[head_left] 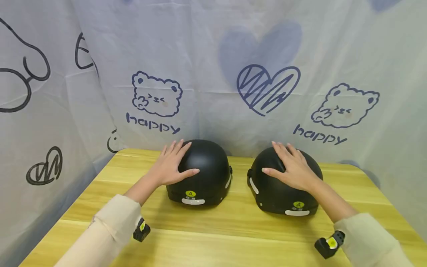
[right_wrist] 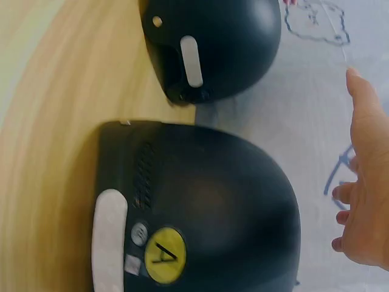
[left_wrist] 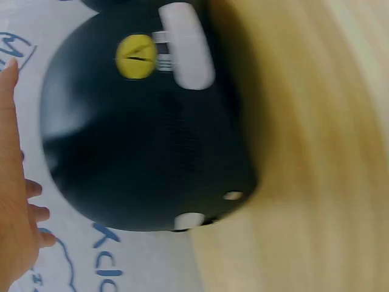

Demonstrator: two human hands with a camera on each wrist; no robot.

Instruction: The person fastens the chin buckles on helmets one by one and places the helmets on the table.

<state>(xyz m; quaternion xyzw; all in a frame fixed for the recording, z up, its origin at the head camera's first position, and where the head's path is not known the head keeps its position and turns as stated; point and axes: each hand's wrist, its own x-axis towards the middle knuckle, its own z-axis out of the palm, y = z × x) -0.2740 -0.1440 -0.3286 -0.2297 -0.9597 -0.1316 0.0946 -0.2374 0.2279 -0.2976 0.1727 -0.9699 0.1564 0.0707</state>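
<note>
Two matte black helmets stand side by side on the wooden table, each with a round yellow "A" sticker and a white strip low on its shell. My left hand (head_left: 171, 165) is over the left helmet (head_left: 208, 167), fingers spread. Over the right helmet (head_left: 267, 189) my right hand (head_left: 295, 168) is spread in the same way. Both wrist views show backdrop between the left hand (left_wrist: 15, 182) and its helmet (left_wrist: 140, 134), and between the right hand (right_wrist: 368, 182) and its helmet (right_wrist: 213, 201). Neither hand grips anything.
A white cloth backdrop (head_left: 210, 111) with drawn bears, hearts and "happy" lettering hangs close behind the helmets and along the sides. The yellowish wooden table (head_left: 200, 237) extends toward me. A small black device (head_left: 141, 230) sits at each sleeve cuff.
</note>
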